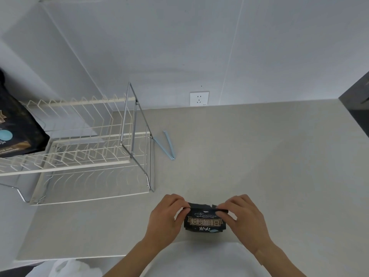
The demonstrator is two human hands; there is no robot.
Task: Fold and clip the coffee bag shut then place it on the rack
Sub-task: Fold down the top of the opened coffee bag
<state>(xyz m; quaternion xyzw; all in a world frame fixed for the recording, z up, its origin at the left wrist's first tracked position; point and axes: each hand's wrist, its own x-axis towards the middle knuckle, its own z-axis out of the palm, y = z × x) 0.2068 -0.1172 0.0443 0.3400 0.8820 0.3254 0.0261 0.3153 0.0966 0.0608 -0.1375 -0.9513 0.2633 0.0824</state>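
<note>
Folding comes first: my left hand [166, 213] and right hand [242, 216] each pinch a top corner of the coffee bag [204, 221], which stands on the counter [259, 166] close to me. I judge the fold barely begun. The blue clip [166, 145] lies unused beside the rack [89, 148], whose upper tier already carries another dark bag [18, 126].
</note>
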